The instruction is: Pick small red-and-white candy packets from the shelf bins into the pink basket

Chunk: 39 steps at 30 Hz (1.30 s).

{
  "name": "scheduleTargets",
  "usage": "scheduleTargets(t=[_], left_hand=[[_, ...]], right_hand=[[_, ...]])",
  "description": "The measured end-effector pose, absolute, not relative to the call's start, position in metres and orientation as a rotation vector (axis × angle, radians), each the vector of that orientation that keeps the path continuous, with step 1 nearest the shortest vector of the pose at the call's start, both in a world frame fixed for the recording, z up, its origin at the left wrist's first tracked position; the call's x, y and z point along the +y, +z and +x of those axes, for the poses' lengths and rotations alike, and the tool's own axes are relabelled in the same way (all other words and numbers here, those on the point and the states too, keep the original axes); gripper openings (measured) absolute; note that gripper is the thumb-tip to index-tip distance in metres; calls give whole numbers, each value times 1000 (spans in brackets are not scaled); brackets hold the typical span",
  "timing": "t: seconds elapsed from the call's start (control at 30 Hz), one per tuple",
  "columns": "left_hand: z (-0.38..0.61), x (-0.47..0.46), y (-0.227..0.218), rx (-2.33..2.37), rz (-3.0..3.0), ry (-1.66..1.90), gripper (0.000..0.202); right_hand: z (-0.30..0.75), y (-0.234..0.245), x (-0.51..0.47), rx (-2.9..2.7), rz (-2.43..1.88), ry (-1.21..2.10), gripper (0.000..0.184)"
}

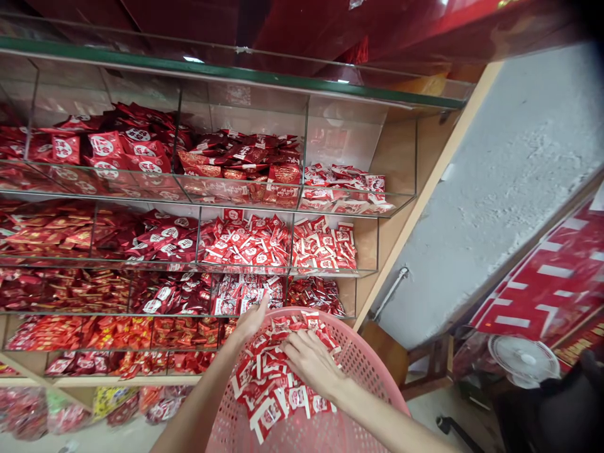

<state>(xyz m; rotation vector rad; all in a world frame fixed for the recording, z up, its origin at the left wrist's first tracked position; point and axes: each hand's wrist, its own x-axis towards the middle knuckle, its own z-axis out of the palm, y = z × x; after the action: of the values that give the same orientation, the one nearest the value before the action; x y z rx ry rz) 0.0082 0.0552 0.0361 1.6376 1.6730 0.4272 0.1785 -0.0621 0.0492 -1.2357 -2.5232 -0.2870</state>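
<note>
A pink perforated plastic basket (pixel 372 371) is tilted in front of me, holding a heap of small red-and-white wrapped candy packets (pixel 271 412). My left hand (pixel 251 319) is closed on the basket's left rim, thumb raised; its other fingers are mostly hidden. Inside the basket, my right hand (pixel 309 358) lies on top of the heap, its fingers curled down around packets, with the fingertips partly hidden among them. Just beyond the rim are shelf compartments of similar packets, including a white-and-red lot (pixel 240 292) near my left hand.
Stepped glass-fronted shelves hold red packets (pixel 250 242) in divided compartments. A glass shelf edge (pixel 226 69) runs above. A wooden side panel (pixel 425 189) meets a grey wall (pixel 509 138). To the right are a wooden stool (pixel 427 371) and a white fan (pixel 523 358). Bagged goods (pixel 66 412) lie below.
</note>
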Motion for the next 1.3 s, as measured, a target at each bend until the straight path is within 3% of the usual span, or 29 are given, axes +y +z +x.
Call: scheduleTargets(t=[0.7, 1.17, 1.3], left_hand=[[10, 53, 43, 1676, 1698, 392, 81], [8, 54, 37, 1657, 1697, 408, 80], [7, 59, 31, 1661, 1721, 412, 83]], right_hand=[[164, 39, -45, -2593, -1199, -528, 15], [163, 31, -53, -2580, -1170, -502, 26], [162, 26, -54, -2600, -1187, -456, 20]])
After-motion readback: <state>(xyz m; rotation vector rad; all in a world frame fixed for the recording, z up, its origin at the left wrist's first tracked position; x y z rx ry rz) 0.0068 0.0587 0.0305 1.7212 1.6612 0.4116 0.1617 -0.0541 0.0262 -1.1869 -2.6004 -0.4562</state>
